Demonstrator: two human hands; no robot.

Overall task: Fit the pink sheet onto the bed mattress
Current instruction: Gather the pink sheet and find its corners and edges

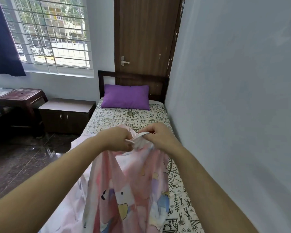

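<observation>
Head view: early stage. Left hand (119, 140) and right hand (160, 136) are clamped on a bunched edge of the pink sheet (124, 190), held above the bed mattress (124, 118). The rest is draped, unspread. No corners fitted; the patterned cover and purple pillow (125, 96) are left exposed.

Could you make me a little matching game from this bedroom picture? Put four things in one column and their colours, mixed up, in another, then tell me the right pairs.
Things:
1. pillow
2. curtain
3. sheet held up in both hands
4. door

Colours:
A. brown wood
B. pink with cartoon figures
C. purple
D. dark blue

Right pairs: 1-C, 2-D, 3-B, 4-A.
</observation>
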